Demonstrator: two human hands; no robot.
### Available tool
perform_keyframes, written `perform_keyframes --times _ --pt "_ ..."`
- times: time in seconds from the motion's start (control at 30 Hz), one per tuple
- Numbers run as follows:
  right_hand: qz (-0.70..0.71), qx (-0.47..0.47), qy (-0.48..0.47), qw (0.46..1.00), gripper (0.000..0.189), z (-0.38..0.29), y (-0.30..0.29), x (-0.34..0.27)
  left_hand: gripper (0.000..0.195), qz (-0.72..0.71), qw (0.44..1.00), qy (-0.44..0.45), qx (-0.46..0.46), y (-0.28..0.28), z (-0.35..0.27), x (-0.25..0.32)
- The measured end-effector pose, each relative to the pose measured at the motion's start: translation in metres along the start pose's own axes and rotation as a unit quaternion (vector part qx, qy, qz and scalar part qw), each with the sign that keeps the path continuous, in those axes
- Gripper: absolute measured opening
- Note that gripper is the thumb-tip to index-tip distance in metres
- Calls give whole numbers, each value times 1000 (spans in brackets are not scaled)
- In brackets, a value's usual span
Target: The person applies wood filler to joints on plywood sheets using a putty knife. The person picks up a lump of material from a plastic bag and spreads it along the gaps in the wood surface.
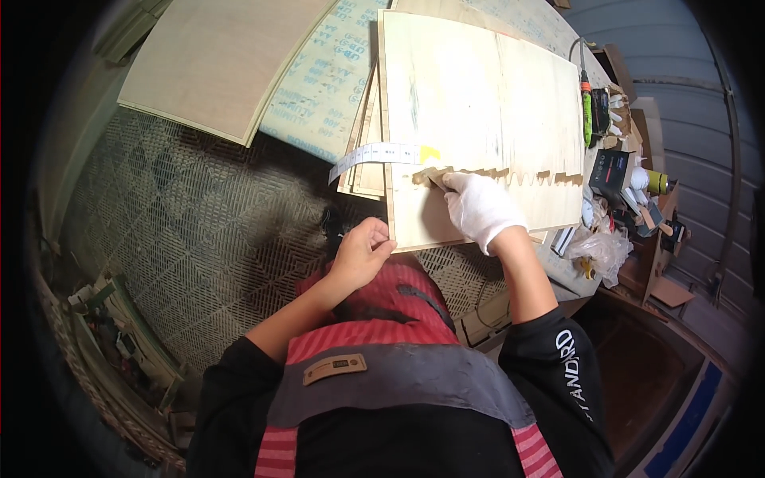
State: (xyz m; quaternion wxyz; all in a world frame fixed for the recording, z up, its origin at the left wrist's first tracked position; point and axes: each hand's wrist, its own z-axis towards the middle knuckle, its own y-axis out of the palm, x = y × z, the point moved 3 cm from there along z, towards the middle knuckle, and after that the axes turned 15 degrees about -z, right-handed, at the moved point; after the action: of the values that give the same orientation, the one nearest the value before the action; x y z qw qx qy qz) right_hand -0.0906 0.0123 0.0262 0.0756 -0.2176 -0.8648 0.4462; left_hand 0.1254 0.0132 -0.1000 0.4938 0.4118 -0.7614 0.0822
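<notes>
A pale wooden panel (pixel 454 107) lies before me, crossed by a wavy seam with brown filler (pixel 496 173) smeared along parts of it. My right hand (pixel 481 206), in a white glove, grips a small flat scraper (pixel 441 179), partly hidden by the fingers. Its blade meets the brown filler at the seam's left end. At the near left corner, my bare left hand (pixel 364 248) pinches the panel's edge with curled fingers. Just beyond the scraper, a printed white paper strip (pixel 376 153) with a yellow end lies over the panel's left edge.
More panels (pixel 367 173) are stacked underneath. Another wooden panel (pixel 221 60) rests at the far left on printed abrasive sheeting (pixel 317 89). To the right are a green-and-orange tool (pixel 586 110), a black box (pixel 609 170) and a clear plastic bag (pixel 603 251). Grid matting (pixel 197 239) covers the floor.
</notes>
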Motion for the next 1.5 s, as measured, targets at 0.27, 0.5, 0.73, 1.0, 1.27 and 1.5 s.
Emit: perform_keyframes --times 0.27,0.5,0.73,1.0,1.27,1.5 --pt "-47 -16 -8 999 28 -24 -3 20 13 -9 1000 2 8 0 1 2" --pt "1 49 -52 997 28 -25 -2 -34 15 27 1000 -4 13 0 -2 8" --pt "-2 21 -5 1000 27 -2 6 -53 14 0 1000 -2 21 3 -4 13" --pt "-85 -30 -49 995 25 -17 0 -48 12 -13 999 17 33 3 -3 4" --pt "-42 42 -82 995 23 -20 4 -51 12 -27 999 19 23 3 -2 3" --pt "-91 -7 -63 994 23 -14 10 -55 17 -12 999 15 47 3 -3 7"
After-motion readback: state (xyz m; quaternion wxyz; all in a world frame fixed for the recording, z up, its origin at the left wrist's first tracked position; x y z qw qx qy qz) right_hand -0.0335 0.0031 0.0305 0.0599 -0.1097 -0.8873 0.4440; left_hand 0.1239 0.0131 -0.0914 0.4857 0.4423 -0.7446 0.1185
